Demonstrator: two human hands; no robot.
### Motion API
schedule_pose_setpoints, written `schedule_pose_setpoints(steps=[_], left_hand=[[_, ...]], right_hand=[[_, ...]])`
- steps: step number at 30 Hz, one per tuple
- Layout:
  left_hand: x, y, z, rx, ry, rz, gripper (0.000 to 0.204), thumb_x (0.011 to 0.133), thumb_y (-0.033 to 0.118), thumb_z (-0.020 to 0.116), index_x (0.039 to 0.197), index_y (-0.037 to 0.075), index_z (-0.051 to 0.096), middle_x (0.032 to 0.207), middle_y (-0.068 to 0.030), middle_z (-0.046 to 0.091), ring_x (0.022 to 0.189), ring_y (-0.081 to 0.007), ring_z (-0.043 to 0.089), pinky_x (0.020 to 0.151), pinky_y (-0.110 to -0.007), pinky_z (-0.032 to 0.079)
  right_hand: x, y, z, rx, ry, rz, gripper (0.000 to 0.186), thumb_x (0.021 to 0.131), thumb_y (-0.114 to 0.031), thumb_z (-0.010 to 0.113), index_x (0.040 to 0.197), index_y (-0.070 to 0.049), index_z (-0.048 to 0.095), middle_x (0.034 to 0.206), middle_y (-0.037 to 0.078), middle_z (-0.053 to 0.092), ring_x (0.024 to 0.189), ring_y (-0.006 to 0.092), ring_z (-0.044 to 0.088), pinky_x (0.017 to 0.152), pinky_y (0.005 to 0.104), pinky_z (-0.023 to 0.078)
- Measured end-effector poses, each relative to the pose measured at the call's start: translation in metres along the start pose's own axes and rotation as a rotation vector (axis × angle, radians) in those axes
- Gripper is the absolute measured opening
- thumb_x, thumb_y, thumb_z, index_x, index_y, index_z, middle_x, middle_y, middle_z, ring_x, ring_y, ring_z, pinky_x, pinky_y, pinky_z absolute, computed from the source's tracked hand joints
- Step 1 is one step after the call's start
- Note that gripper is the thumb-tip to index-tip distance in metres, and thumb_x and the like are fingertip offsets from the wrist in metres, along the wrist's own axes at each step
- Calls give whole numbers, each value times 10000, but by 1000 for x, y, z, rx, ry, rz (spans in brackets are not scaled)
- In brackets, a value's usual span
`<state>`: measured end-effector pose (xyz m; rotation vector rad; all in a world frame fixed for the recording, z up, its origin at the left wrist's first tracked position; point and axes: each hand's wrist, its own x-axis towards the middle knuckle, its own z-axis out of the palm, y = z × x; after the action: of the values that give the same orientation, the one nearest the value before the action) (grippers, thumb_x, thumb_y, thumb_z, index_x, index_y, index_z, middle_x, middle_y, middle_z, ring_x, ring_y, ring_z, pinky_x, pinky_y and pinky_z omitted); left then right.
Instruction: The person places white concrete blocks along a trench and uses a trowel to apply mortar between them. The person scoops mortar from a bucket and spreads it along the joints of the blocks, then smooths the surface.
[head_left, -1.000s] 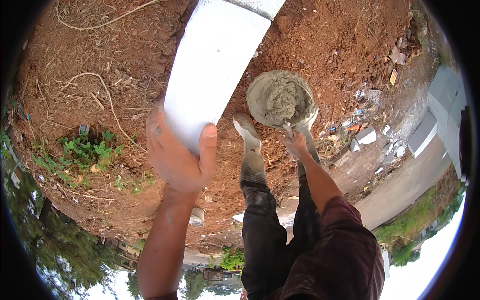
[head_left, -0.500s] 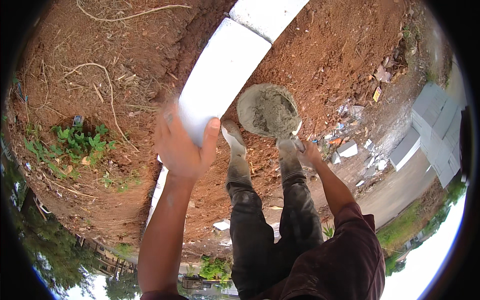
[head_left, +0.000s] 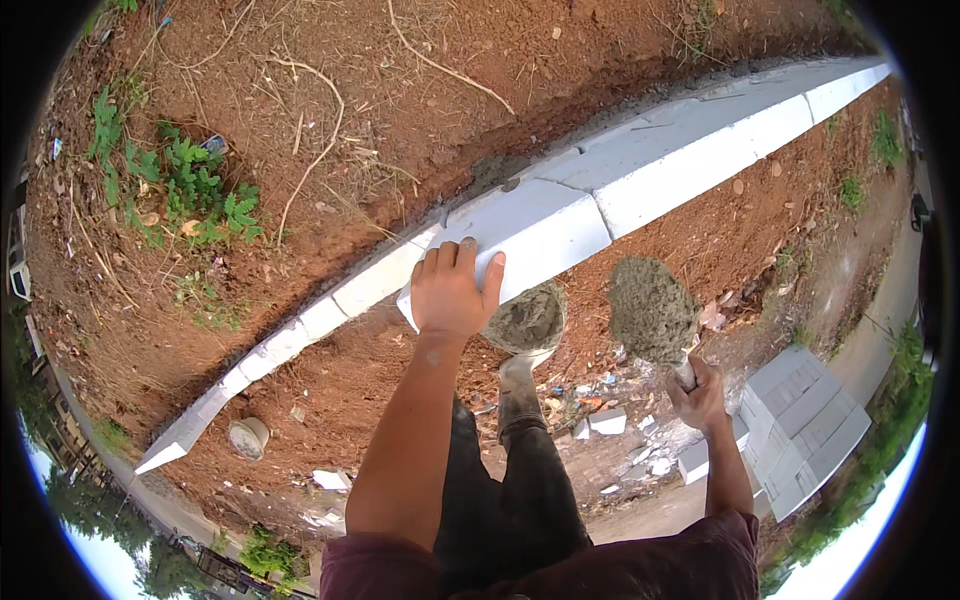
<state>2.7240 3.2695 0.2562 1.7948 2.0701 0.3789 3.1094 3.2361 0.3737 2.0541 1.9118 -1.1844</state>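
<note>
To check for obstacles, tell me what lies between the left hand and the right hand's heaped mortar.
In the head view: part of the white block, then a mortar tub, then a strip of reddish soil.

Reddish soil (head_left: 590, 60) with dry twigs. Upper left, a leafy green plant (head_left: 190, 182); to its right, a curved pale stem (head_left: 339, 105). Scattered litter (head_left: 597, 403) lies below centre. Far right, a grey road (head_left: 880, 335); lower left, trees (head_left: 85, 505); lower right, bright sky (head_left: 870, 535).
</note>
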Motion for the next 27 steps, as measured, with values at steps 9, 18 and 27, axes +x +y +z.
schedule_pose_setpoints(steps=[9,18,27], left_hand=[[-1,0,1,-34,45,-21,429,942,436,605,1023,26,699,907,-136,640,861,-334,625,785,-446,508],[-1,0,2,-59,66,-26,440,941,442,607,1008,19,704,905,-140,642,864,-338,627,788,-445,514],[-2,-2,0,-23,62,-15,435,938,436,617,1019,17,702,916,-140,654,852,-334,638,777,-436,519]], right_hand=[[162,-100,-116,-430,345,-690,269,779,-233,787,894,-30,653,689,129,622,585,296,642,521,399,489],[252,-136,-85,-1037,343,-797,323,840,-308,742,1077,-131,612,929,54,648,910,257,670,822,395,541],[172,-113,-96,-534,603,-579,342,811,-250,809,1064,-63,676,905,123,691,762,323,682,655,421,530]])
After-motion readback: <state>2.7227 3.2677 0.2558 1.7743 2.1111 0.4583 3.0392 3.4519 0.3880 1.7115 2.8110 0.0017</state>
